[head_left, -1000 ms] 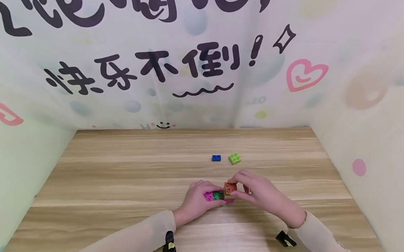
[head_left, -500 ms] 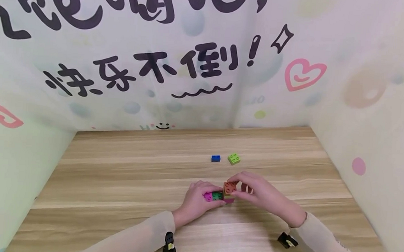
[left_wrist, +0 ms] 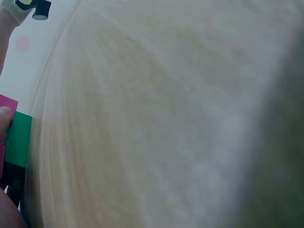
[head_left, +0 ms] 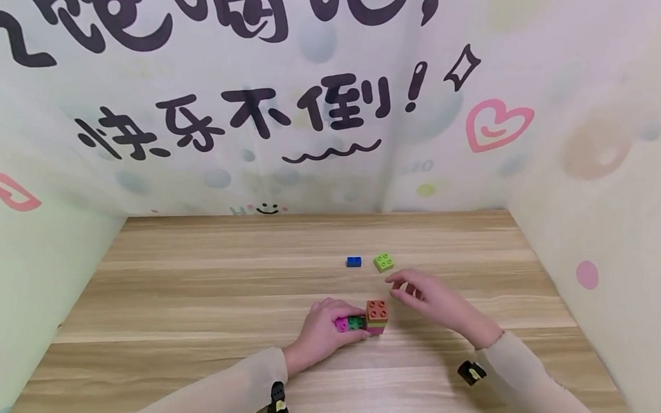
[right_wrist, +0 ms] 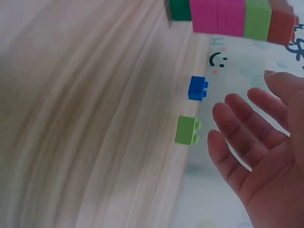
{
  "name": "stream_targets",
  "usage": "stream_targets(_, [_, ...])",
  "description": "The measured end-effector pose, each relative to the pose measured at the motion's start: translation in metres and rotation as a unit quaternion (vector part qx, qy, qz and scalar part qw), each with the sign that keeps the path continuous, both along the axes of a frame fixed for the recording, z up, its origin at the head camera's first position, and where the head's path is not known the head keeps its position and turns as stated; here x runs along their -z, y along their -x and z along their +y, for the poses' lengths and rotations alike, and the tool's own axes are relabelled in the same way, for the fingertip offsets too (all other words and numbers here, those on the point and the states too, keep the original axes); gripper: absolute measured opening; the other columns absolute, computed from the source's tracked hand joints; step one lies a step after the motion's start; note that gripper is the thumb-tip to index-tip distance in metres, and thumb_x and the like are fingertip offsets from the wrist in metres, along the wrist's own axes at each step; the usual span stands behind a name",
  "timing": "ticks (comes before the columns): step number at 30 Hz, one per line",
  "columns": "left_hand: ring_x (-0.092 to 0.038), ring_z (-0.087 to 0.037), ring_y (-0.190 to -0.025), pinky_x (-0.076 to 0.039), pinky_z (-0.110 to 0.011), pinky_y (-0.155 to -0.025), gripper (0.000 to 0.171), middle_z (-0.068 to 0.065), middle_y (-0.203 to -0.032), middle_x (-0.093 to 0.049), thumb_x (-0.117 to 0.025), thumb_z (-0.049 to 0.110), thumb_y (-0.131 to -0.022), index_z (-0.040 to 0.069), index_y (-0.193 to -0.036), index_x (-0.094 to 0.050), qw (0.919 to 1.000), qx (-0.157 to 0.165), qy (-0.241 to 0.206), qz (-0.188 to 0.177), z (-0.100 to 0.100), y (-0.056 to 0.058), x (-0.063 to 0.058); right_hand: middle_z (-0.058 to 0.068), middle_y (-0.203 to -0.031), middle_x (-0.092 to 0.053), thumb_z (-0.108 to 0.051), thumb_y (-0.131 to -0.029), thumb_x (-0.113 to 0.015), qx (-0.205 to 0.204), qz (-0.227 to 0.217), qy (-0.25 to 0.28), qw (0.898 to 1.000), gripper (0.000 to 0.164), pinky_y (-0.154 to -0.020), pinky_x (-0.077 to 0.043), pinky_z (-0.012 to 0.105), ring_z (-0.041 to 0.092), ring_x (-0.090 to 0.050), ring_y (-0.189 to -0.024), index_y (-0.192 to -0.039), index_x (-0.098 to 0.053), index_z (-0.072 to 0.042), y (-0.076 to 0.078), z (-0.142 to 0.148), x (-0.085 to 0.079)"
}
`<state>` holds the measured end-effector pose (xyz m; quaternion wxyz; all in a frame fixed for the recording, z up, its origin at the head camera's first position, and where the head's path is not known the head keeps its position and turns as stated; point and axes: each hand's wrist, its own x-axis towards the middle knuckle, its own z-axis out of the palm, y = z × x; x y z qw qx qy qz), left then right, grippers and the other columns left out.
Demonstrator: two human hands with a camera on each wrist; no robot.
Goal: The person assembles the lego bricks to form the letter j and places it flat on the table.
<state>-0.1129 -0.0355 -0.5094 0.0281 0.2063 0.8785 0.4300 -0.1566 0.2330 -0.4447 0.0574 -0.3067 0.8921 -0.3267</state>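
Observation:
My left hand (head_left: 324, 329) grips a toy brick build between thumb and fingers. A magenta brick (head_left: 341, 324) and a dark green brick (head_left: 355, 323) show between its fingers. At the build's right end rises a stack topped by an orange brick (head_left: 377, 310); in the right wrist view, a lime layer (right_wrist: 257, 19) and magenta bricks (right_wrist: 217, 17) are below the orange. My right hand (head_left: 435, 303) hovers apart from the stack, fingers loosely bent and holding nothing. Closest to its fingertips lies a loose lime brick (head_left: 383, 263), with a small blue brick (head_left: 353, 261) to the left.
The wooden table (head_left: 199, 274) is bounded by a printed cloth (head_left: 321, 180) at the back and pale side walls. Each wrist carries a black camera mount; the one at the right wrist (head_left: 472, 372) hangs near the tabletop.
My right hand has let go of the orange brick and moved up and right from the stack. The orange brick now sits squarely on top. My left hand has kept its grip.

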Motion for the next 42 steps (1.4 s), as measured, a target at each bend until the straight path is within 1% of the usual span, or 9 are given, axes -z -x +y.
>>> stream_targets(5, [-0.059, -0.011, -0.107, -0.039, -0.041, -0.098, 0.043, 0.009, -0.114, -0.075, -0.085, 0.046, -0.085, 0.022, -0.12, -0.078, 1.0, -0.001, 0.002, 0.0, 0.0, 0.0, 0.002, 0.004, -0.109, -0.072, -0.014, -0.104, -0.066, -0.003, 0.011, -0.001, 1.0, 0.026, -0.077, -0.056, 0.03, 0.009, -0.063, -0.088, -0.126, -0.068, -0.003, 0.013, 0.002, 0.006])
stream_targets(9, [-0.058, -0.01, -0.107, -0.039, -0.042, -0.099, 0.043, 0.009, -0.115, -0.074, -0.085, 0.046, -0.085, 0.023, -0.121, -0.078, 0.9999, -0.001, 0.007, -0.008, 0.0, 0.0, 0.002, 0.007, -0.109, -0.071, -0.012, -0.102, -0.068, 0.01, 0.009, 0.003, 1.0, 0.025, -0.076, -0.056, 0.031, 0.012, -0.063, -0.088, -0.126, -0.068, -0.003, 0.023, 0.004, 0.009])
stream_targets(12, [-0.058, -0.009, -0.107, -0.038, -0.041, -0.1, 0.043, 0.01, -0.115, -0.074, -0.085, 0.045, -0.085, 0.024, -0.121, -0.078, 0.9999, -0.001, 0.008, -0.014, 0.0, 0.001, 0.002, 0.009, -0.109, -0.071, -0.009, -0.1, -0.07, 0.021, 0.018, 0.004, 1.0, 0.026, -0.075, -0.055, 0.031, 0.013, -0.063, -0.087, -0.125, -0.068, -0.002, 0.032, 0.005, 0.011])
stream_targets(17, [-0.058, -0.01, -0.106, -0.039, -0.041, -0.099, 0.042, 0.009, -0.114, -0.074, -0.085, 0.045, -0.085, 0.023, -0.121, -0.078, 1.0, -0.001, 0.008, -0.005, 0.0, 0.001, 0.004, 0.013, -0.109, -0.07, -0.007, -0.097, -0.073, 0.035, 0.033, -0.004, 0.999, 0.031, -0.073, -0.055, 0.031, 0.014, -0.062, -0.084, -0.126, -0.067, 0.0, 0.046, 0.006, 0.014])
stream_targets(23, [-0.058, -0.01, -0.107, -0.039, -0.042, -0.101, 0.043, 0.009, -0.116, -0.074, -0.085, 0.045, -0.085, 0.023, -0.122, -0.078, 0.9999, -0.004, 0.01, -0.009, 0.0, 0.001, 0.004, 0.015, -0.117, -0.067, -0.01, -0.097, -0.073, 0.051, 0.014, -0.027, 0.998, 0.036, -0.076, -0.056, 0.034, 0.018, -0.064, -0.088, -0.131, -0.065, -0.001, 0.06, 0.003, 0.018])
stream_targets(30, [-0.058, -0.011, -0.107, -0.039, -0.042, -0.099, 0.043, 0.008, -0.116, -0.075, -0.085, 0.045, -0.085, 0.023, -0.121, -0.078, 0.9999, -0.002, 0.012, -0.005, 0.0, 0.001, 0.003, 0.02, -0.123, -0.063, -0.009, -0.095, -0.074, 0.054, -0.015, -0.031, 0.998, 0.043, -0.082, -0.059, 0.039, 0.023, -0.067, -0.091, -0.135, -0.063, 0.0, 0.07, -0.002, 0.025])
stream_targets(34, [-0.058, -0.011, -0.107, -0.039, -0.041, -0.099, 0.043, 0.009, -0.115, -0.075, -0.085, 0.046, -0.085, 0.023, -0.121, -0.079, 0.9999, -0.003, 0.012, -0.005, 0.001, 0.001, 0.002, 0.02, -0.125, -0.062, -0.009, -0.095, -0.075, 0.056, -0.022, -0.035, 0.998, 0.047, -0.084, -0.059, 0.04, 0.022, -0.067, -0.092, -0.138, -0.061, 0.0, 0.073, -0.003, 0.03])
stream_targets(38, [-0.059, -0.01, -0.107, -0.04, -0.042, -0.099, 0.043, 0.009, -0.114, -0.075, -0.086, 0.046, -0.085, 0.023, -0.12, -0.079, 0.9999, -0.003, 0.01, -0.001, 0.001, 0.0, 0.002, 0.019, -0.124, -0.062, -0.01, -0.095, -0.075, 0.057, -0.023, -0.045, 0.997, 0.05, -0.085, -0.058, 0.04, 0.02, -0.065, -0.092, -0.141, -0.059, -0.001, 0.074, -0.004, 0.033])
stream_targets(42, [-0.059, -0.01, -0.106, -0.04, -0.041, -0.098, 0.042, 0.01, -0.113, -0.075, -0.086, 0.045, -0.084, 0.023, -0.119, -0.079, 0.9999, -0.005, 0.008, 0.006, 0.001, -0.001, 0.001, 0.019, -0.123, -0.062, -0.01, -0.096, -0.074, 0.056, -0.017, -0.052, 0.997, 0.048, -0.087, -0.057, 0.044, 0.023, -0.064, -0.096, -0.141, -0.06, -0.002, 0.075, -0.005, 0.035])
